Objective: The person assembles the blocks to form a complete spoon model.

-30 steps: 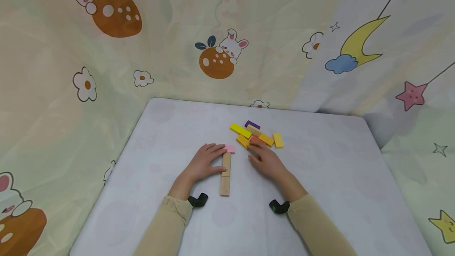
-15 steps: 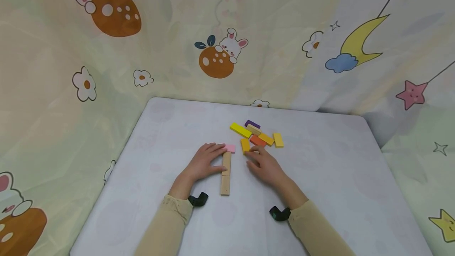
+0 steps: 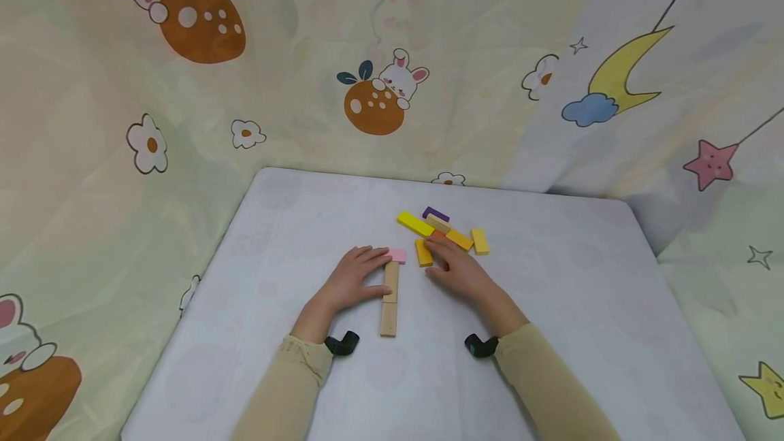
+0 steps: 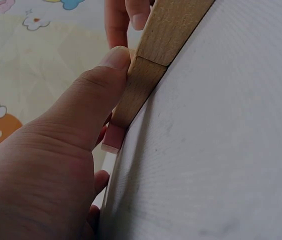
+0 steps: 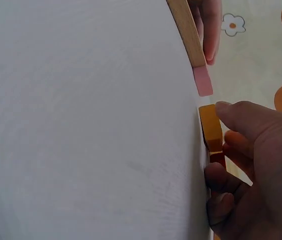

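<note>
In the head view two plain wooden blocks (image 3: 390, 283) lie end to end with a pink block (image 3: 398, 256) across their far end. My left hand (image 3: 350, 279) rests along their left side, fingertips at the pink block and thumb against the wood. In the left wrist view the thumb (image 4: 115, 59) presses near the joint between the wooden blocks. My right hand (image 3: 458, 272) pinches a yellow-orange block (image 3: 423, 253) between thumb and index finger at its two ends. A red-orange block (image 3: 438, 234) lies mostly hidden beneath that hand's fingers.
Behind the right hand lie a bright yellow block (image 3: 415, 224), a purple block (image 3: 435, 214), a plain wooden block (image 3: 437, 223) and an orange-yellow block (image 3: 459, 239). A lighter yellow block (image 3: 480, 241) sits to their right. The white table (image 3: 551, 291) meets a printed cloth (image 3: 294, 87) behind.
The yellow-orange block has turned and come nearer, pointing lengthwise away from me. My right hand drew back, then moved forward along it, covering the red-orange block again. The left hand stays put.
</note>
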`<state>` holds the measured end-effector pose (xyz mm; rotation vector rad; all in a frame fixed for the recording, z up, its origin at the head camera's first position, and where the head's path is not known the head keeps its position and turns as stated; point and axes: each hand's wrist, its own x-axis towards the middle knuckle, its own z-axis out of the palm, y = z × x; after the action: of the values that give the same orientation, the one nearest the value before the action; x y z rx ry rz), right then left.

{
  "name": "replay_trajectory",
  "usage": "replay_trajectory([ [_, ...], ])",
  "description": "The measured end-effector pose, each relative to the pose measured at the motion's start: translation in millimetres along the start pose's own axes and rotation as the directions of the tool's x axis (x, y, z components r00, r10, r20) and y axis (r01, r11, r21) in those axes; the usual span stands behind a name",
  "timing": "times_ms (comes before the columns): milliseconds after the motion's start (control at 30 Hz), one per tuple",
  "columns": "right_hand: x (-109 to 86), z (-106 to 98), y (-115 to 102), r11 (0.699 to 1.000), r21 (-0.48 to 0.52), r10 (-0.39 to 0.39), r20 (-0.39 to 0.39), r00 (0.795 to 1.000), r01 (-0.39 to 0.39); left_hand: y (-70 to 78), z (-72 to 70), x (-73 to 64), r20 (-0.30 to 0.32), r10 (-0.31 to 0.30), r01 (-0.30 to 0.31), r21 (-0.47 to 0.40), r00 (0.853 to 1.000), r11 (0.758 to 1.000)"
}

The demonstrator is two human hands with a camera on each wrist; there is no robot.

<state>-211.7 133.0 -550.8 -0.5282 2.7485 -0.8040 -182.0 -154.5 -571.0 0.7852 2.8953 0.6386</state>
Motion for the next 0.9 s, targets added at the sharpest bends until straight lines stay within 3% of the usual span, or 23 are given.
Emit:
replay_trajectory([
  [600, 4.4, 1.9, -0.9, 0.995, -0.073, -0.07, -0.052, 0.996, 0.066, 0.5, -1.0, 0.4, 0.023, -0.02, 0.02, -0.004, 1.0, 1.0],
  [900, 5.2, 4.9, -2.3, 0.994, -0.096, -0.053, -0.076, 0.996, 0.045, 0.4, -0.5, 0.3, 0.003, -0.007, 0.007, 0.013, 1.0, 1.0],
])
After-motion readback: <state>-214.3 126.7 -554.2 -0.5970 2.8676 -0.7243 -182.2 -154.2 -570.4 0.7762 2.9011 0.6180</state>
